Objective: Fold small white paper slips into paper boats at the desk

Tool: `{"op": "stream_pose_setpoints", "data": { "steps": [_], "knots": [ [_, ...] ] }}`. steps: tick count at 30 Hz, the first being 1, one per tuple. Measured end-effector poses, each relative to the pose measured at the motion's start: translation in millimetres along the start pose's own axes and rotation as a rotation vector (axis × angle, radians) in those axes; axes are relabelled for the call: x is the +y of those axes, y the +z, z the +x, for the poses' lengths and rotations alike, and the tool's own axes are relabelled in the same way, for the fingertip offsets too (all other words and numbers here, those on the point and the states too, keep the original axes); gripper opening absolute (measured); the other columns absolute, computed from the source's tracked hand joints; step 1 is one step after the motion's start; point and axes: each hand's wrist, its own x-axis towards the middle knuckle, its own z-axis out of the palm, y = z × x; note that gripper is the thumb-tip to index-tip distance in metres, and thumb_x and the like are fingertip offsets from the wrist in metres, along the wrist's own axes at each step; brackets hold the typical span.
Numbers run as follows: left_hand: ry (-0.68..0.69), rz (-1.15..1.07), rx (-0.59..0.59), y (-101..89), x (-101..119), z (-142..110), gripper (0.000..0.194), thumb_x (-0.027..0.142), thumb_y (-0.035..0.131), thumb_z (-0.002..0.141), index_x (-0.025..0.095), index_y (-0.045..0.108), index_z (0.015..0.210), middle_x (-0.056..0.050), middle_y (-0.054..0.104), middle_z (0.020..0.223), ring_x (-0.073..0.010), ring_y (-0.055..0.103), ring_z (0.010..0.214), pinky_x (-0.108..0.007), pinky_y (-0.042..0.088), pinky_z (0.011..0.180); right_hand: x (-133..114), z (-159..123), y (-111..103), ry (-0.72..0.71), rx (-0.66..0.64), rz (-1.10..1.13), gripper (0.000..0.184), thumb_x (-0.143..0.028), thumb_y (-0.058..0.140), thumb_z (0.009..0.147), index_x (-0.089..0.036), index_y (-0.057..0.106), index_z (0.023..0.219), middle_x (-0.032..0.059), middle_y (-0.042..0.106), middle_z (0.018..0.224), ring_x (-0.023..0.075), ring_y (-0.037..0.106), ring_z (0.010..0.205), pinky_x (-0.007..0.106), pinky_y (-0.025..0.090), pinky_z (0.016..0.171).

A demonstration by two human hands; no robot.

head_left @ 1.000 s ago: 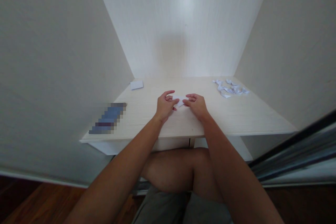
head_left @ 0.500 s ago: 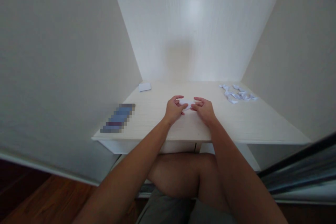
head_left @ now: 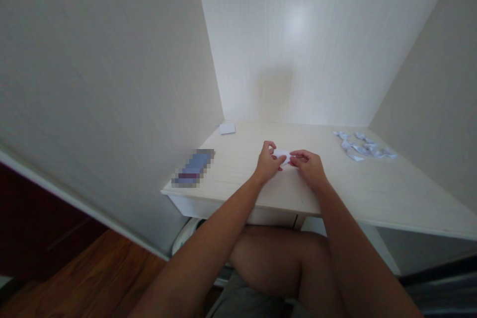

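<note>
A small piece of white paper [head_left: 282,155] is held between my two hands, just above the desk. My left hand [head_left: 269,163] pinches its left side, thumb on the near face and index finger curled up above it. At the right edge of the paper, my right hand [head_left: 307,165] grips with thumb and fingertips. The paper looks folded, though the fingers cover part of it. Several twisted or folded white paper pieces [head_left: 363,148] lie in a loose group on the desk to the right of my hands.
The white desk [head_left: 238,169] stands in a niche between side walls and a back panel. A small stack of white paper [head_left: 227,129] rests at the back left corner. A pixelated blue flat object [head_left: 194,168] lies near the left edge.
The view has swung left, so the scene sits further right and tilted. Both hands keep hold of the paper, with small shifts of the fingers; the other things have not moved.
</note>
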Motion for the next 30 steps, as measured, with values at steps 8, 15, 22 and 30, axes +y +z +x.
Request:
{"op": "stream_pose_setpoints", "data": {
  "steps": [8,15,22,30],
  "knots": [
    [0.045,0.112,-0.056,0.1,4,-2,0.014,0.021,0.078,0.078,0.018,0.072,0.091,-0.002,0.068,0.077,-0.0115,0.062,0.059,-0.022,0.055,0.048,-5,-2,-1,-0.003,-0.019,-0.039,0.032,-0.036,0.081,0.067,-0.019,0.078,0.094,0.0068,0.077,0.077,0.0222,0.07,0.07,0.036,0.055,0.068],
    [0.057,0.092,-0.056,-2.4,-1,0,0.031,0.019,0.086,0.074,0.014,0.077,0.103,-0.006,0.074,0.084,-0.0145,0.07,0.063,-0.027,0.061,0.059,-4,0,-3,-0.057,-0.02,-0.083,0.04,-0.039,0.082,0.065,-0.016,0.077,0.097,0.0003,0.067,0.067,0.0171,0.058,0.062,0.032,0.046,0.061],
    [0.085,0.142,-0.042,-3.8,2,-1,0.026,0.021,0.086,0.076,0.013,0.079,0.1,-0.01,0.078,0.09,-0.0148,0.073,0.066,-0.026,0.059,0.063,2,4,-5,-0.1,-0.016,-0.135,0.039,-0.036,0.079,0.068,-0.014,0.078,0.101,-0.001,0.063,0.065,0.0168,0.055,0.063,0.032,0.046,0.063],
    [0.148,0.325,0.006,-5.2,8,-1,0.019,0.028,0.087,0.075,0.018,0.083,0.091,-0.006,0.078,0.083,-0.0152,0.065,0.067,-0.027,0.053,0.065,14,6,-3,-0.146,0.012,-0.188,0.031,-0.03,0.073,0.072,-0.017,0.077,0.1,0.0088,0.075,0.093,0.0217,0.067,0.077,0.039,0.056,0.077]
  ]
}}
